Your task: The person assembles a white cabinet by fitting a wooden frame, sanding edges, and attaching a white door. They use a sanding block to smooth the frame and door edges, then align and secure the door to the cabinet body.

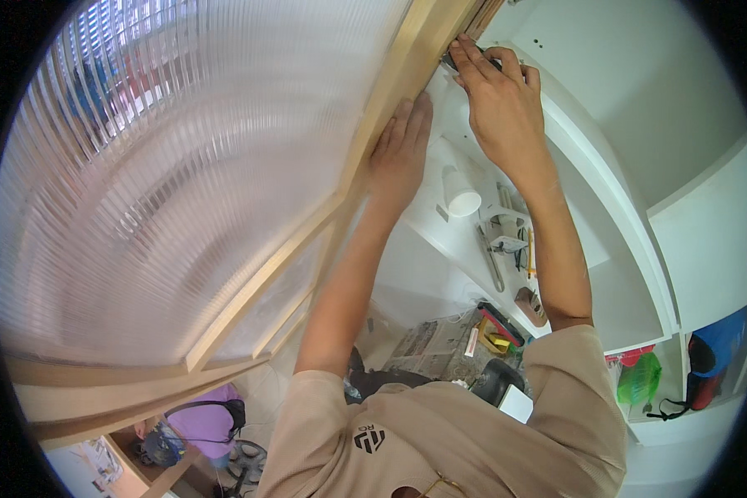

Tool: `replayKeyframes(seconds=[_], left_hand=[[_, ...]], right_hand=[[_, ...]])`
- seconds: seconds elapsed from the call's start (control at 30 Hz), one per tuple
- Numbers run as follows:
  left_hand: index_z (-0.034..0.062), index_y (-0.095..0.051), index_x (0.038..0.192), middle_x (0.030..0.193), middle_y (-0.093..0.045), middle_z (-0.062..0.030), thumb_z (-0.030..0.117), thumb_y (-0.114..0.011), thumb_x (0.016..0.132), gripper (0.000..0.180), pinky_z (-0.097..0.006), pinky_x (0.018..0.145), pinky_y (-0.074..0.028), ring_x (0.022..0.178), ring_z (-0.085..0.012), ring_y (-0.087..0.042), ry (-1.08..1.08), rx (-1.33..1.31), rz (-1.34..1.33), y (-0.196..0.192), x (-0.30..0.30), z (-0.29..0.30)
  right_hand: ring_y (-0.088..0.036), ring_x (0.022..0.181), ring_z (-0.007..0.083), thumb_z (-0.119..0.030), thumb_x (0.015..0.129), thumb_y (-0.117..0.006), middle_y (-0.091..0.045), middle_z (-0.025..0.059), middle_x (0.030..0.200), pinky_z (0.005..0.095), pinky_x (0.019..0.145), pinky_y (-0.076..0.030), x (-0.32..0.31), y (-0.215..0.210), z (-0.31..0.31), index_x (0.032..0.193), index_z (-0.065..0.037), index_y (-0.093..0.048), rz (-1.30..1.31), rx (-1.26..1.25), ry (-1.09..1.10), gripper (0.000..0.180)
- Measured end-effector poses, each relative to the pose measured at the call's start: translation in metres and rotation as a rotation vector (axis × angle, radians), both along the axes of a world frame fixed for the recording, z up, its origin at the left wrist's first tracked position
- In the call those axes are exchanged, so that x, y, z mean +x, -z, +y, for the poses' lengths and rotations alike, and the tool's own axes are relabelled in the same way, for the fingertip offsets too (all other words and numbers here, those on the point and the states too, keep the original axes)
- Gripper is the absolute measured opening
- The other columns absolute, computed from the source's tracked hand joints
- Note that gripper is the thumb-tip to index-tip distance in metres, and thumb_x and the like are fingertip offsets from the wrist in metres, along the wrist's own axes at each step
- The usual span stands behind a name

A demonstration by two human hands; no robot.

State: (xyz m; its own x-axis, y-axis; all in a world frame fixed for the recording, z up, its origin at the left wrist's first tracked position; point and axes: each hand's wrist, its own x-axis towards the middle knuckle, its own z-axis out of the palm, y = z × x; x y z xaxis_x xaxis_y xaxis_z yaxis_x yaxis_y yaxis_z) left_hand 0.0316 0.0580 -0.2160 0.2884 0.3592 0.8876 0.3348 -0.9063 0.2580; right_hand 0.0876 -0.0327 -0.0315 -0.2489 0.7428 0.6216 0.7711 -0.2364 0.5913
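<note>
The wood-framed ribbed door (pixel 224 158) at left looks light but stiff, best held by its frame (pixel 402 62), where the left hand (pixel 402 149) rests, fingers straight; the right hand (pixel 504 104) bends its fingers over a dark piece (pixel 495 62), grip unclear.

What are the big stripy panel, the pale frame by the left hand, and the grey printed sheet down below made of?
The stripy panel looks like glossy clear plastic, or maybe glass: shiny ridges let light and blurry shapes through. The pale frame seems to be smooth wood, going by its yellowish-tan colour. The printed sheet is probably dull paper, since it's thin and covered in print.
</note>
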Motion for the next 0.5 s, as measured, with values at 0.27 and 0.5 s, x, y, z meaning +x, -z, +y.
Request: replayKeyframes(seconds=[0.27,0.5], left_hand=[[0.0001,-0.06,0.141,0.153,-0.052,-0.0121,0.009,-0.06,0.094,0.047,-0.041,0.12,-0.036,0.148,-0.0291,-0.04,0.062,-0.137,-0.125,-0.024,-0.039,-0.036],[-0.003,-0.068,0.123,0.118,-0.071,-0.0064,0.027,-0.061,0.107,0.035,-0.033,0.103,-0.048,0.113,-0.015,-0.063,1.324,-1.28,-0.739,-0.027,-0.064,-0.137]], right_hand=[[-0.062,0.113,0.0294,-0.005,0.097,-0.06,-0.067,0.013,0.136,0.042,0.096,-0.047,-0.026,0.001,-0.094,0.132,-0.005,-0.067,0.528,-0.031,-0.166,0.035],[-0.068,0.087,0.0312,-0.014,0.099,-0.067,-0.066,0.016,0.103,0.0382,0.078,-0.054,-0.055,0.07,-0.136,0.125,0.001,-0.067,1.138,0.142,-0.424,0.03]])
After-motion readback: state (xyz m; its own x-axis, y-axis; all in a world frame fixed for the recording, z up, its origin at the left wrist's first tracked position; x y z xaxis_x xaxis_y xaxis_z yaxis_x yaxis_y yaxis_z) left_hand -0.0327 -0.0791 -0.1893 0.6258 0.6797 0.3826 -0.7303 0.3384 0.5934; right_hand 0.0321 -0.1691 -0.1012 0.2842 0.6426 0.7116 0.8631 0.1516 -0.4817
